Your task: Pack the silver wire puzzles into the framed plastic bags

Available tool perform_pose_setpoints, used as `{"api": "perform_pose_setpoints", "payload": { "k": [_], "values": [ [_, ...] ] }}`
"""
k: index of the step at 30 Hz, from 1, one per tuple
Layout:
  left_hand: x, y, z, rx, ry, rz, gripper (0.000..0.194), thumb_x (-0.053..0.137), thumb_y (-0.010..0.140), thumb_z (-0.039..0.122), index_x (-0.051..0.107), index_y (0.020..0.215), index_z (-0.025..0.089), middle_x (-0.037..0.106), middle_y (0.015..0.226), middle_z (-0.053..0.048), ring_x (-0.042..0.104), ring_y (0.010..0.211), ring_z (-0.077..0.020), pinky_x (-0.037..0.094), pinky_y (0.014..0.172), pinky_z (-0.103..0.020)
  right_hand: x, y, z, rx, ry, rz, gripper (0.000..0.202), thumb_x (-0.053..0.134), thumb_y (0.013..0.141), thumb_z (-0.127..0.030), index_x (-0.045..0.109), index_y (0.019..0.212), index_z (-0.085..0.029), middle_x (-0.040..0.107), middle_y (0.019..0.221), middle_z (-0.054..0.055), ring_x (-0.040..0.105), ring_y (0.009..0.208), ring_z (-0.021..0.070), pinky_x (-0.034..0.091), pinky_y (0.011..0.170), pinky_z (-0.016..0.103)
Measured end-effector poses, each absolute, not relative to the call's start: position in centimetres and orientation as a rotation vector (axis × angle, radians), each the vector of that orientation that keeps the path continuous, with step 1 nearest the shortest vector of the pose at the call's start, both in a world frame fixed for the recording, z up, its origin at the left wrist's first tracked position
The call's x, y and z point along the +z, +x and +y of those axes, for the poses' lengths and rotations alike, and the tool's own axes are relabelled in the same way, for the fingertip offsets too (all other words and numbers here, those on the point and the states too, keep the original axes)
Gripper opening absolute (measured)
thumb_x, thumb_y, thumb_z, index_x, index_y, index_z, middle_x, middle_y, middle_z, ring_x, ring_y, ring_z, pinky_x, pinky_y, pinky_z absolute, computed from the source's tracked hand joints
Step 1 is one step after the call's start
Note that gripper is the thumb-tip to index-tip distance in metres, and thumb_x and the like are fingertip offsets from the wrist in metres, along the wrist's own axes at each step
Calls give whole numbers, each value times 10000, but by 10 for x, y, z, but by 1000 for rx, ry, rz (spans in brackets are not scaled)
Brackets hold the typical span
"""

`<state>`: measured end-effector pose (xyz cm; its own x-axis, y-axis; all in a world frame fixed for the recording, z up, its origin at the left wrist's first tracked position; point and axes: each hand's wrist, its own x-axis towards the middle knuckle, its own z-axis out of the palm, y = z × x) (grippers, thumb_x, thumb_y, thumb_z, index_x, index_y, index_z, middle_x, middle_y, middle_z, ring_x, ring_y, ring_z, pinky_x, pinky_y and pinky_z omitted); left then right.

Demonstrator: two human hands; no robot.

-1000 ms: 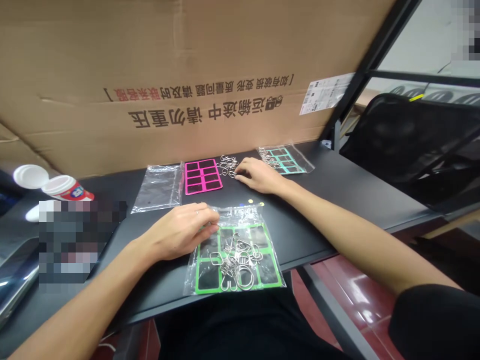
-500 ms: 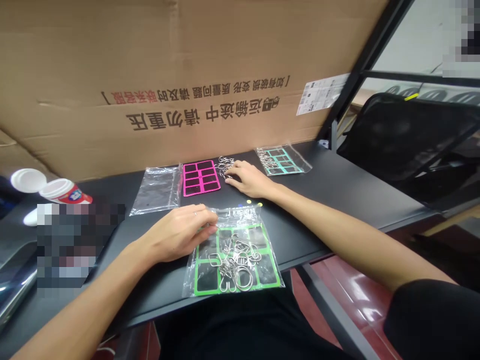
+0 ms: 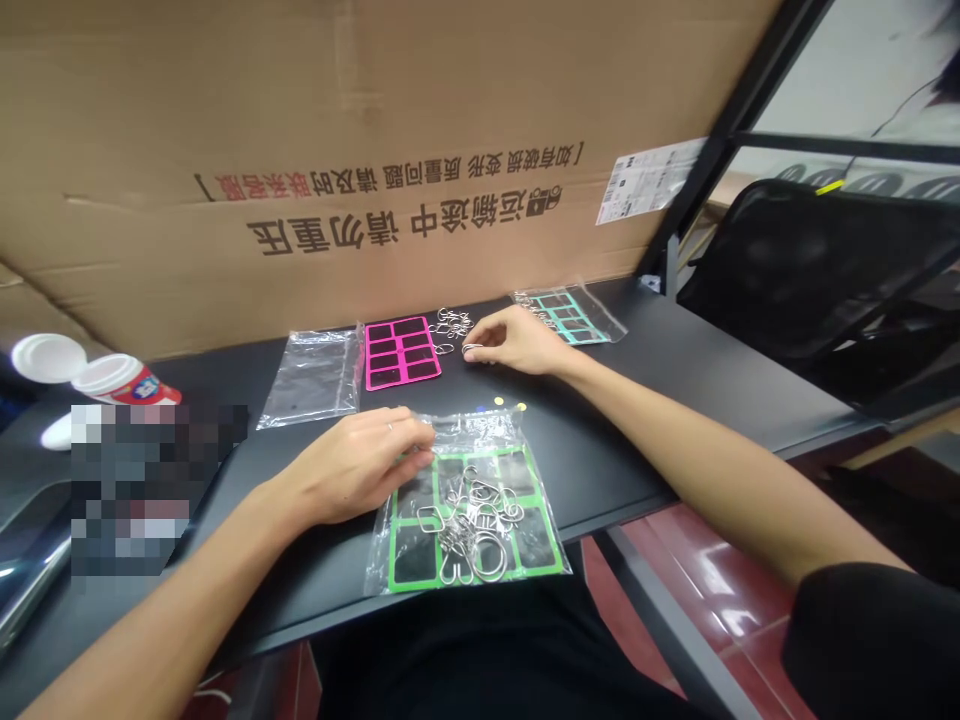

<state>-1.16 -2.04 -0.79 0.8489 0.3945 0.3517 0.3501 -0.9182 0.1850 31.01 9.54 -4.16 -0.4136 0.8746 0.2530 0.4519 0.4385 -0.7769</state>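
Observation:
In the head view, my left hand (image 3: pixel 364 455) grips the upper left edge of a clear plastic bag (image 3: pixel 480 430) at the table's front. Inside that bag lie a green-framed black grid card (image 3: pixel 536 535) and a heap of bent metal wire pieces (image 3: pixel 480 520). Farther back, my right hand (image 3: pixel 517 340) pinches a small metal wire ring (image 3: pixel 470 349) between thumb and fingertips. Just beyond its fingertips is a loose pile of metal wire pieces (image 3: pixel 452 322). The pink-framed grid card (image 3: pixel 403 353) lies flat left of the pile.
An unfilled clear bag (image 3: pixel 311 380) lies left of the pink card. Another bag with a teal-framed card (image 3: pixel 570 315) is at the back right. Small yellow discs (image 3: pixel 499 401) dot the middle. A red-and-white cup (image 3: pixel 139 383) stands left; a cardboard sheet (image 3: pixel 420 90) walls the back.
My right hand has drawn back rightward from the wire pile, its fingers now closed on a metal ring. My left hand and the green card's bag have stayed in place.

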Motion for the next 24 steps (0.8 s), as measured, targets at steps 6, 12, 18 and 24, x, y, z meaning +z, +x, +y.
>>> {"api": "perform_pose_setpoints", "payload": {
  "k": [6,12,18,24],
  "values": [
    [-8,-11,-21,583,2916,592,127,480,1162,280,589,1149,215,682,952,-23,668,814,-174,549,738,-305,-40,316,97,1011,-1136,-1913,244,898,855,-368,875,1010,-181,860,901,90,820,803,236,694,841,398],
    [-8,-12,-21,605,2925,571,105,488,1158,267,581,1156,218,676,948,-22,664,801,-172,546,726,-301,-39,317,99,1037,-1081,-1806,186,865,888,-295,834,1017,-164,864,990,123,832,863,247,722,824,401],
    [-8,-13,-21,603,2919,568,96,498,1155,259,584,1161,215,673,948,-20,666,802,-170,544,731,-292,-17,309,74,1107,-926,-1861,292,849,921,-359,807,1114,-144,866,983,118,819,806,210,674,714,322],
    [-9,-12,-20,604,2911,574,95,501,1154,259,585,1172,219,679,961,-22,672,809,-170,551,739,-294,-4,296,48,1381,-622,-2297,379,728,1027,-416,776,1317,-177,857,1146,108,816,994,226,644,807,337]
  ]
}}
